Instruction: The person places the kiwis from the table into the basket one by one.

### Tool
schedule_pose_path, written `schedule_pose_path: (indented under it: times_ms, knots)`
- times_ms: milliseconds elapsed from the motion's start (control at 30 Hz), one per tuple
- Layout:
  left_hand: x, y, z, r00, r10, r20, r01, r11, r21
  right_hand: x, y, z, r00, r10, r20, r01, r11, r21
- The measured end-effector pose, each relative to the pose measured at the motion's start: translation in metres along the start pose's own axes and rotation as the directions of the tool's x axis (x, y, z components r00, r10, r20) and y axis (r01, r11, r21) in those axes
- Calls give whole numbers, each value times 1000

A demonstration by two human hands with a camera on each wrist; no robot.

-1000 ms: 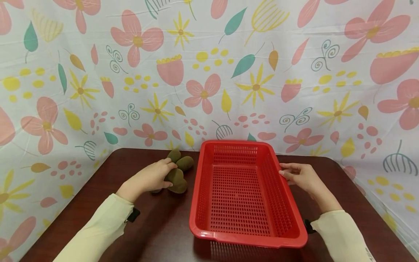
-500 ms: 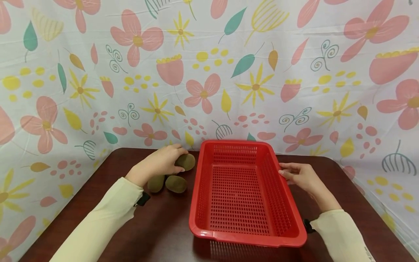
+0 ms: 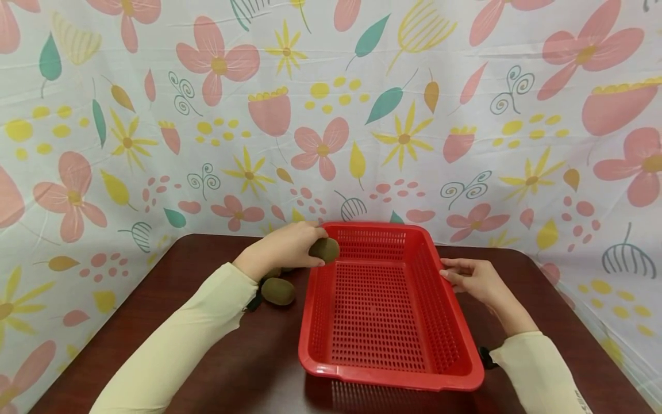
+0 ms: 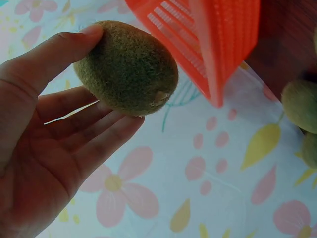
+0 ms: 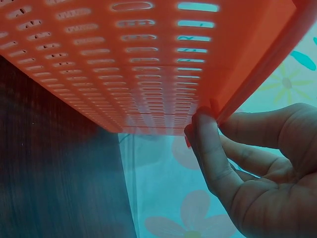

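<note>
My left hand [image 3: 289, 244] holds a fuzzy brown-green kiwi [image 3: 324, 250] over the left rim of a red plastic basket [image 3: 394, 378]. In the left wrist view the thumb and fingers grip that kiwi [image 4: 130, 69] from its sides, near the basket's perforated wall [image 4: 225, 39]. Another kiwi [image 3: 278, 291] lies on the table left of the basket, with more partly hidden behind my left wrist. At the basket's right rim, my right hand [image 3: 478, 282] pinches the edge between thumb and fingers; the right wrist view shows the fingertips [image 5: 205, 124] on the rim.
A dark wooden table [image 3: 248, 356] carries everything. Behind it hangs a white cloth [image 3: 331, 115] printed with flowers and leaves, close to the basket's far end. More kiwis [image 4: 302, 106] appear at the right edge of the left wrist view.
My left hand took one kiwi from the group and moved it right, up to the basket's left rim. My right hand and the basket stay about where they were.
</note>
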State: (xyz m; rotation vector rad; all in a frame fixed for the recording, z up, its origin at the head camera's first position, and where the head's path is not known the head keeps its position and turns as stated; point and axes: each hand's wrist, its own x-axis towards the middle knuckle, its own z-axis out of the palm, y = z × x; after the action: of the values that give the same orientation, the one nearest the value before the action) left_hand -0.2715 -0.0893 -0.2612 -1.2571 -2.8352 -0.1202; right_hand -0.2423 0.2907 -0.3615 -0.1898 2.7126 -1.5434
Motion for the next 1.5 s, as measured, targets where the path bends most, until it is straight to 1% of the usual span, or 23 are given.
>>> schedule_pose_path:
  times_ms: [100, 333, 500, 600, 700, 833, 867, 967, 1033, 1100, 1167, 1233, 1300, 1400, 1500]
  knots:
    - [12, 5, 0, 999, 25, 25, -25, 1000, -12, 0, 1, 0, 1000, 2, -2, -2, 1000, 1]
    - [37, 18, -1, 994, 90, 53, -83, 989, -126, 1, 5, -2, 1000, -11, -10, 11, 1000, 3]
    - [55, 29, 0, 993, 91, 80, -79, 987, -143, 0, 6, -3, 1000, -13, 3, 13, 1000, 7]
    - [66, 35, -1, 991, 92, 96, -74, 982, -174, 0, 5, -3, 1000, -7, 7, 7, 1000, 6]
    - [77, 42, 0, 989, 111, 102, -89, 976, -200, 0, 5, -3, 1000, -3, 6, 3, 1000, 3]
    - [90, 53, 4, 983, 141, 116, -115, 973, -202, 0, 5, -4, 1000, 0, 5, 0, 1000, 1]
    - [93, 55, 5, 981, 150, 125, -122, 971, -206, -1, 5, -4, 1000, 1, 5, -1, 1000, 0]
    - [102, 64, 11, 973, 161, 164, -116, 960, -253, -1, 4, -3, 1000, 2, 7, -2, 1000, 3]
    - [107, 69, 15, 966, 154, 207, -90, 953, -289, -1, 4, -3, 1000, 2, 6, -2, 1000, 4]
    - [112, 74, 21, 959, 144, 244, -65, 950, -306, -1, 4, -3, 1000, 1, 3, -1, 1000, 5]
    - [115, 80, 28, 951, 128, 280, -42, 955, -292, -1, 4, -2, 1000, -1, 0, 1, 1000, 4]
    - [117, 85, 38, 940, 115, 323, -21, 960, -280, -1, 3, -2, 1000, -3, -1, 3, 1000, 7]
    - [118, 91, 49, 923, 102, 372, 8, 959, -282, -1, 3, -1, 1000, -6, 0, 6, 1000, 10]
    - [116, 98, 64, 885, 86, 457, 60, 953, -297, 0, 2, -1, 1000, -7, 2, 7, 1000, 10]
    - [115, 105, 74, 852, 85, 516, 98, 943, -318, 1, 1, -1, 1000, -8, 0, 8, 1000, 0]
